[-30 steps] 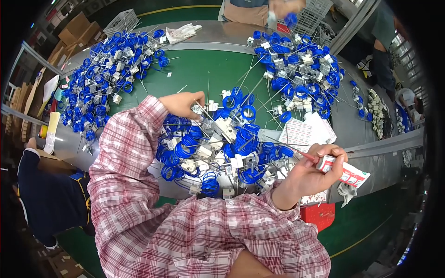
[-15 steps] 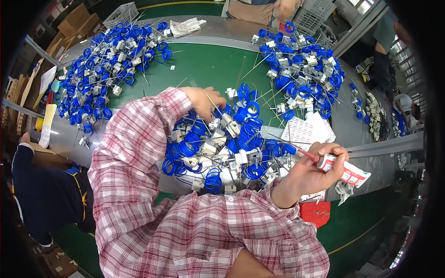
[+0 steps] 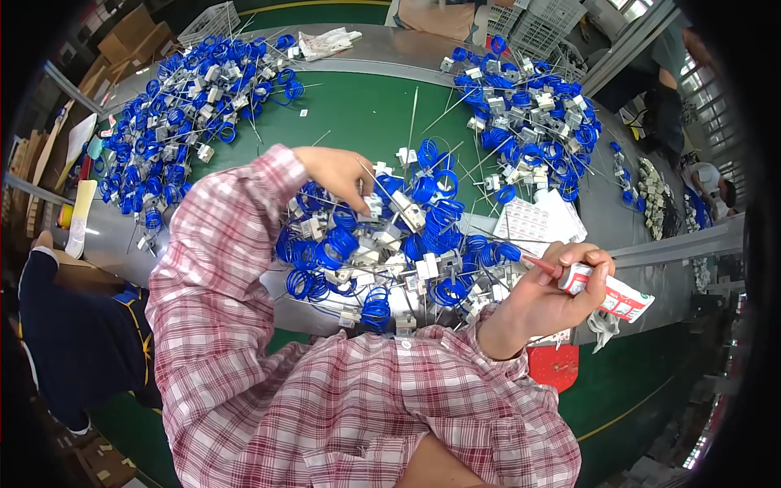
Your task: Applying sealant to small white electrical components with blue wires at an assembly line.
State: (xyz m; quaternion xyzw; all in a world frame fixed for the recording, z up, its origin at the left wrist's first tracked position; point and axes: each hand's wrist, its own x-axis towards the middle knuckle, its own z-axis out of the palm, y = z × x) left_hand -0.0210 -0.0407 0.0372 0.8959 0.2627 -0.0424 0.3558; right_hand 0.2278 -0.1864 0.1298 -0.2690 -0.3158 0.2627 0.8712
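My left hand (image 3: 338, 175) reaches over the near pile of boxy parts with blue coiled tubing (image 3: 338, 244). Its thumb and fingers close on a small grey-white block (image 3: 373, 205) at the pile's far side; the curled fingers hide part of their grip. At the right, my right hand (image 3: 541, 313) is wrapped round a white and red glue tube (image 3: 625, 301). The tube lies tilted, its long red nozzle (image 3: 540, 263) pointing left toward the pile's right edge, close to a blue coil (image 3: 508, 252).
More coiled parts are heaped at the far left (image 3: 175, 122) and far right (image 3: 533, 130) of the green mat (image 3: 366, 106). White printed sheets (image 3: 529, 220) lie beside the near pile. A crumpled cloth (image 3: 325, 45) rests at the back. Below the table's right side is a red stool (image 3: 555, 368).
My left hand has drawn slightly left, and a grey-white block now shows at its fingertips. A thin rod stands more upright beyond the pile. My right hand and the glue tube have barely shifted.
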